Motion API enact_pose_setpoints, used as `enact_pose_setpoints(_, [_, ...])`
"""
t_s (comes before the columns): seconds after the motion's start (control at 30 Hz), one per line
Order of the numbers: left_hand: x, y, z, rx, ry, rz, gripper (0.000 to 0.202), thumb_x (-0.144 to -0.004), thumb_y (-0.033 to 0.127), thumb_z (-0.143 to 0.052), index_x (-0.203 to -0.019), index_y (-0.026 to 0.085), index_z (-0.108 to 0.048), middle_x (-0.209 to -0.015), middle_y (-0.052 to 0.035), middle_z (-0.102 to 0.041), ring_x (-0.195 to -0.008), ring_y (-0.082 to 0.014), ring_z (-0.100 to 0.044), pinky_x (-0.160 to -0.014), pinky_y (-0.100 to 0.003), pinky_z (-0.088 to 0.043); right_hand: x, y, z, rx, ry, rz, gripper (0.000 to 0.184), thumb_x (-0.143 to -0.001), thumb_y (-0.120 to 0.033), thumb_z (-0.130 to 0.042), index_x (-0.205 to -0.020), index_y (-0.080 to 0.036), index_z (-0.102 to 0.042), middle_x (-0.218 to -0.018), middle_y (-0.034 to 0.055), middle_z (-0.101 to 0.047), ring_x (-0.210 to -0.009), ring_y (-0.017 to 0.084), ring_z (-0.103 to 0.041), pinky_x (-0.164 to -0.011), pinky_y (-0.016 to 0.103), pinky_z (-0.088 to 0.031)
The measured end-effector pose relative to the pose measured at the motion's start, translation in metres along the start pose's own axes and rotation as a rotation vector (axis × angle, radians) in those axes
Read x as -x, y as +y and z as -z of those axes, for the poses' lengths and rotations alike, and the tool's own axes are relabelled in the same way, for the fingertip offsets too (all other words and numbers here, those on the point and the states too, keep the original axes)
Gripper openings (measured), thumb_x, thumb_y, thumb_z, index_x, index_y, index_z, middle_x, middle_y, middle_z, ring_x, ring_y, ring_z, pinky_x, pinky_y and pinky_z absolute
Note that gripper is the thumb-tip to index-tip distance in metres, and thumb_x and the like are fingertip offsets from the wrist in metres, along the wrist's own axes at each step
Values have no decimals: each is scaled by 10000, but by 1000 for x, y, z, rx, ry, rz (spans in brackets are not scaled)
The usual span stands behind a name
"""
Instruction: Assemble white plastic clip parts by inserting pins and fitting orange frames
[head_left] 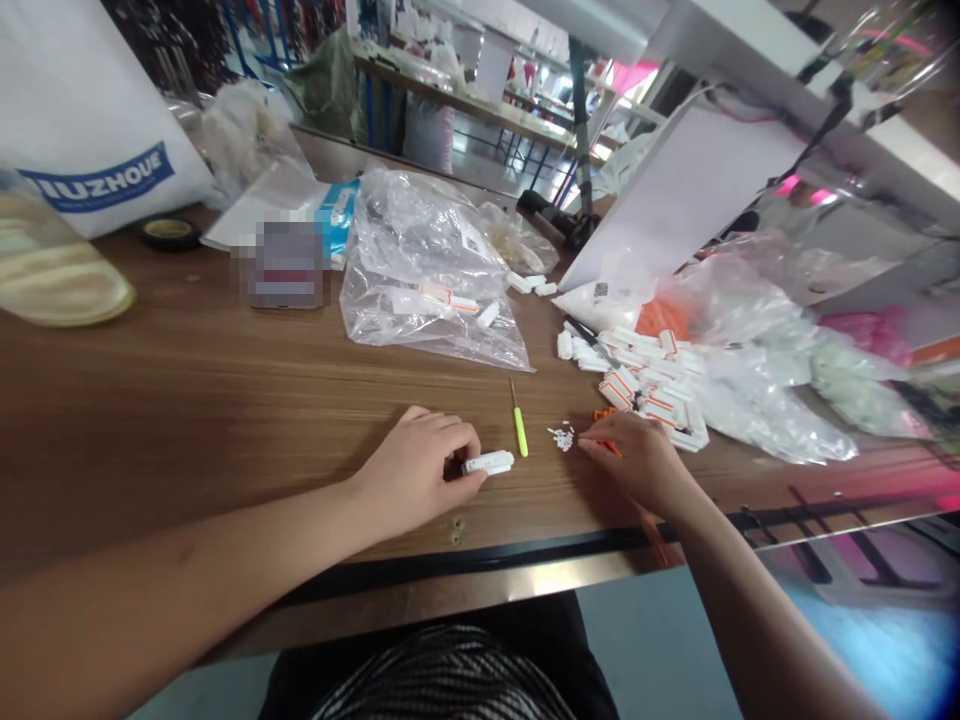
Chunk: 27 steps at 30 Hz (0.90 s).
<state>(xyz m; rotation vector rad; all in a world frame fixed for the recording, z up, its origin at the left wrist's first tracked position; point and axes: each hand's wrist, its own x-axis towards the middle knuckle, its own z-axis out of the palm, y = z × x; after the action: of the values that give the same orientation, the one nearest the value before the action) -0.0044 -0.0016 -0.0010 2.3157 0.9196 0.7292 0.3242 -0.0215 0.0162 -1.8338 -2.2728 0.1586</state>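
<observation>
My left hand (pixel 424 465) is closed around one end of a small white plastic piece (pixel 489 463), held low over the brown table. Beside that piece lies a thin screwdriver (pixel 520 430) with a yellow-green handle. A little heap of tiny white parts (pixel 562 436) sits to the right of the screwdriver. My right hand (pixel 630 455) is at the heap's right edge, its fingertips close together; whether a tiny part is between them is too small to make out. Orange strips (pixel 607 416) show partly from behind the right hand.
A pile of white pieces with orange stripes (pixel 652 385) lies beyond my right hand, with clear plastic bags (pixel 757 370) behind it. A large clear bag (pixel 431 270) holds similar pieces. Black tape (pixel 170 233) lies at the left, and the table edge (pixel 555 550) runs close before me.
</observation>
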Motion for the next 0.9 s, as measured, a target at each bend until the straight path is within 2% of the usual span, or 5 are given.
enact_pose_setpoints(0.17, [0, 1, 1, -2, -2, 15, 136, -836, 315, -651, -791, 208, -580, -755, 34, -626, -722, -159, -550, -799, -366, -349, -1, -6, 1, -42, 8, -68, 139, -824, -290, -635, -756, -231, -741, -843, 28, -728, -816, 218, -653, -821, 366, -467])
enact_pose_setpoints(0.27, [-1, 2, 2, 9, -2, 10, 123, -837, 297, -642, -783, 205, -581, -758, 36, -629, -733, -158, -561, -798, -363, -344, -3, -20, 6, -105, 27, -58, 142, -832, -284, -638, -740, -225, -729, -817, 33, -714, -799, 212, -647, -799, 362, -470])
enact_pose_setpoints(0.4, [-1, 2, 0, 9, 7, 12, 124, -837, 303, -635, -780, 206, -583, -734, 40, -621, -721, -154, -555, -794, -361, -340, -5, -57, 7, -318, 116, 60, 125, -876, -285, -632, -798, -220, -706, -889, 46, -687, -851, 195, -634, -810, 343, -480])
enact_pose_setpoints(0.6, [-2, 1, -1, 29, 9, 28, 113, -828, 302, -651, -789, 211, -599, -722, 51, -611, -697, -140, -547, -802, -358, -344, -12, -106, -5, -440, 21, 252, 96, -911, -228, -616, -829, -223, -667, -879, 16, -666, -876, 174, -602, -844, 356, -437])
enact_pose_setpoints(0.9, [-1, 1, -1, 45, 15, 13, 137, -831, 314, -660, -787, 208, -585, -724, 43, -615, -703, -148, -557, -808, -366, -350, -19, -113, -12, -350, 4, 290, 98, -900, -194, -619, -809, -205, -652, -864, 19, -671, -844, 179, -581, -820, 370, -401])
